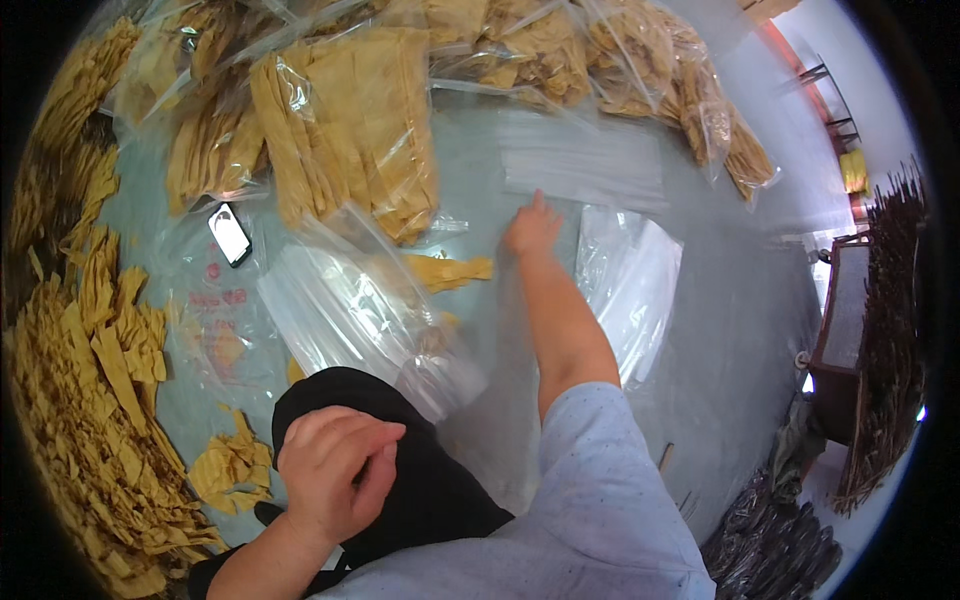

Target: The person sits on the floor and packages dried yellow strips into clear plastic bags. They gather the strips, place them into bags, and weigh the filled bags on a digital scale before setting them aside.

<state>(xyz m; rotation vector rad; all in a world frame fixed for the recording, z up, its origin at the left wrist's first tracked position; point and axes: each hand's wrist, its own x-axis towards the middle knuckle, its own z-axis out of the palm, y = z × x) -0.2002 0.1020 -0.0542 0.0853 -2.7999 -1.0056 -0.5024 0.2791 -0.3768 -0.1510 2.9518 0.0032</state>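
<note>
My right hand (533, 228) reaches forward with fingers stretched out, its fingertips at the near edge of a flat stack of clear plastic bags (585, 160). It holds nothing that I can see. My left hand (338, 470) is held above my dark-clad knee (400, 480), its fingers curled in and nothing showing in them. Beside my right forearm lies another clear plastic bag (628, 285). More clear bags (350, 300) are spread in front of my knee. A strip of yellow dried sheet, like bean curd skin (450, 272), sticks out beyond them.
Filled bags of yellow sheets (345, 130) line the far side. Loose yellow sheets are heaped (90, 430) along the left. A phone (230, 236) lies on thin printed plastic. At right are a brown bundle of thin sticks (880, 340) and a dark crumpled pile (775, 550).
</note>
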